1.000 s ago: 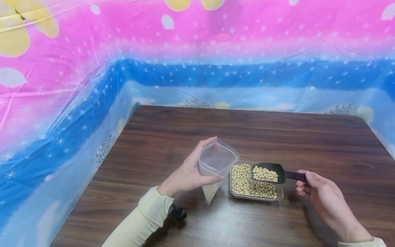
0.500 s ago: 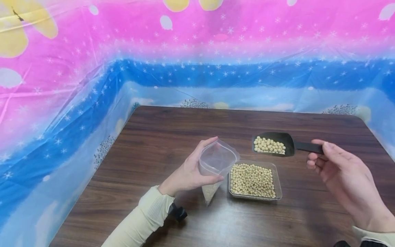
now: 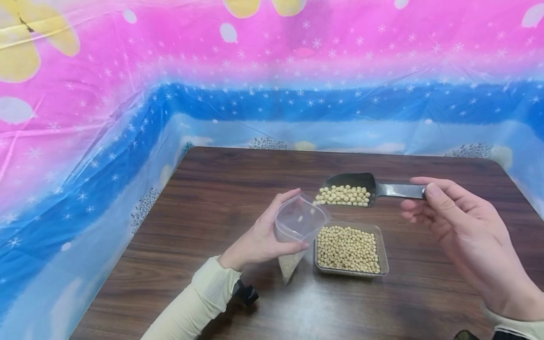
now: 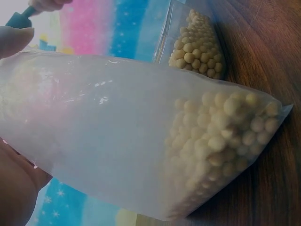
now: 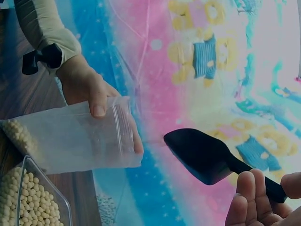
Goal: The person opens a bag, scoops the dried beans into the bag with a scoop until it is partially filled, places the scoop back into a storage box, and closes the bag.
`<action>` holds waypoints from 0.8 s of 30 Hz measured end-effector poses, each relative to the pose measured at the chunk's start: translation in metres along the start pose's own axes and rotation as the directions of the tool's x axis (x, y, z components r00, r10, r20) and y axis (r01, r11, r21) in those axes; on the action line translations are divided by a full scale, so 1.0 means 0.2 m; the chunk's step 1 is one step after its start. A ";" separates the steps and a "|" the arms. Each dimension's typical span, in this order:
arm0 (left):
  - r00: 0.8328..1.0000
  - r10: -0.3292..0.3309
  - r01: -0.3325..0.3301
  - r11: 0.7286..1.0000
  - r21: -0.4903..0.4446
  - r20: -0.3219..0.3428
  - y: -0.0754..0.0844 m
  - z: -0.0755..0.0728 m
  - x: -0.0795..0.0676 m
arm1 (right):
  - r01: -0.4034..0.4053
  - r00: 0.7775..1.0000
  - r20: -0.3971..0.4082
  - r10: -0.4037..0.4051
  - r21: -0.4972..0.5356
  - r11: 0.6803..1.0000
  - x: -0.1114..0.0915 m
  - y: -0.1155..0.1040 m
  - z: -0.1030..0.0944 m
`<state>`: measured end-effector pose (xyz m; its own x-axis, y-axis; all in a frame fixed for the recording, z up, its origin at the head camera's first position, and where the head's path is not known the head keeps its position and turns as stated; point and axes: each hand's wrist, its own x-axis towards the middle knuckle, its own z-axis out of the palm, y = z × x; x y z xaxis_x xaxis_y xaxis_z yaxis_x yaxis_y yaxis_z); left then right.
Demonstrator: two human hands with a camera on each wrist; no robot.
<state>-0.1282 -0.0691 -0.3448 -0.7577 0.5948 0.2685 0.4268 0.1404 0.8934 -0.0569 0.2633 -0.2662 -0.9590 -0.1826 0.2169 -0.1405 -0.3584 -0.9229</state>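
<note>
My left hand [image 3: 259, 233] grips a translucent zip-top bag [image 4: 117, 136] around its mouth, which gapes open toward the head camera. Round pale beans [image 4: 221, 132] fill the bag's lower corner, close to the tabletop. With thumb and fingers my right hand [image 3: 463, 226] pinches the handle of a black scoop [image 3: 354, 182]. A load of beans lies in the scoop, whose tip is right at the bag's rim; a couple of beans show inside the mouth. Just below the scoop in the head view stands a clear rectangular container [image 3: 382, 250] holding many more beans.
Everything is on a dark wood-grain table [image 3: 212, 189]. A pink and blue patterned cloth [image 3: 272, 99] hangs behind it and along the left side. A black wrist mount [image 3: 248, 293] sits under the left sleeve.
The right hand has lifted the loaded scoop up from the container, then brought it left to the bag's mouth. Some beans now show inside the mouth. The left hand and bag stay nearly still.
</note>
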 end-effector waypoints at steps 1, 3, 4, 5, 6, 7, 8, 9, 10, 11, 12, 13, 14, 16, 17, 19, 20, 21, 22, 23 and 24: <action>1.000 0.001 -0.001 1.000 0.001 0.000 0.00 0.00 0.00 | 0.006 1.000 -0.001 -0.006 -0.007 1.000 0.00 0.00 0.01; 1.000 0.001 -0.001 1.000 0.001 0.001 0.00 0.00 0.00 | 0.022 1.000 0.004 -0.022 -0.012 1.000 0.00 -0.01 0.03; 1.000 0.000 0.000 1.000 0.004 0.000 0.00 0.00 0.00 | 0.032 0.999 0.008 -0.032 -0.009 0.999 0.00 -0.01 0.03; 1.000 0.001 -0.001 1.000 0.006 0.000 0.00 0.00 0.00 | 0.040 0.999 0.010 -0.040 -0.008 0.999 0.00 -0.01 0.03; 1.000 0.003 -0.003 1.000 0.008 0.000 -0.01 0.00 0.00 | 0.050 0.999 0.014 -0.050 -0.002 0.999 0.00 -0.02 0.04; 1.000 0.003 -0.003 1.000 0.010 0.000 -0.01 0.00 0.00 | 0.058 0.998 0.016 -0.058 0.001 0.998 0.00 -0.02 0.04; 1.000 0.004 -0.004 1.000 0.011 0.000 -0.01 0.00 0.00 | 0.065 0.998 0.017 -0.065 0.002 0.998 0.00 -0.02 0.04; 1.000 0.005 -0.005 1.000 0.010 0.001 -0.01 0.00 0.00 | 0.071 0.997 0.017 -0.071 0.002 0.997 0.00 -0.02 0.04; 1.000 0.006 -0.006 1.000 0.010 0.001 -0.01 0.00 0.00 | 0.076 0.997 0.015 -0.076 -0.001 0.997 0.00 -0.02 0.05; 1.000 0.006 -0.006 1.000 0.006 0.002 -0.01 0.00 0.00 | 0.079 0.997 0.011 -0.079 -0.009 0.997 0.00 -0.03 0.05; 1.000 0.004 -0.004 1.000 0.002 0.003 0.00 0.00 0.00 | 0.083 0.997 0.008 -0.083 -0.015 0.996 0.00 -0.03 0.05; 1.000 -0.001 0.001 1.000 -0.001 0.003 0.00 0.00 0.00 | 0.081 0.997 0.003 -0.081 -0.026 0.996 0.00 -0.03 0.05; 1.000 -0.004 0.004 1.000 -0.001 0.003 0.00 0.00 0.00 | 0.080 0.997 -0.002 -0.080 -0.040 0.996 0.00 -0.03 0.06; 1.000 -0.015 0.015 1.000 0.001 0.002 0.02 0.00 0.00 | 0.076 0.997 -0.011 -0.077 -0.083 0.994 0.00 -0.03 0.07; 1.000 -0.026 0.026 1.000 0.007 0.000 0.03 0.00 0.00 | 0.074 0.997 -0.013 -0.076 -0.105 0.992 -0.01 -0.04 0.07; 0.999 -0.037 0.037 0.999 0.011 0.000 0.05 0.00 0.00 | 0.064 0.997 -0.020 -0.068 -0.169 0.984 -0.01 -0.04 0.09; 0.999 -0.042 0.041 0.999 0.014 0.001 0.06 0.00 -0.01 | 0.056 0.998 -0.023 -0.063 -0.209 0.976 -0.02 -0.05 0.10; 0.999 -0.044 0.044 0.999 0.017 0.002 0.08 0.00 -0.01 | 0.050 0.998 -0.027 -0.059 -0.250 0.967 -0.02 -0.05 0.11; 0.999 -0.048 0.048 0.999 0.015 0.003 0.09 0.00 -0.01 | 0.046 0.998 -0.032 -0.058 -0.303 0.952 -0.02 -0.05 0.12; 0.999 -0.049 0.049 0.999 0.015 0.003 0.09 0.00 -0.01 | 0.044 0.997 -0.038 -0.062 -0.360 0.932 -0.03 -0.06 0.13; 0.999 -0.047 0.047 0.999 0.016 0.002 0.09 0.00 -0.01 | 0.048 0.996 -0.045 -0.074 -0.413 0.909 -0.03 -0.06 0.14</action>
<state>-0.1189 -0.0671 -0.3294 -0.7756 0.5895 0.2257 0.3989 0.1807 0.8990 -0.0431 0.2433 -0.2473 -0.9562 -0.1140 0.2696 -0.2759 0.0435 -0.9602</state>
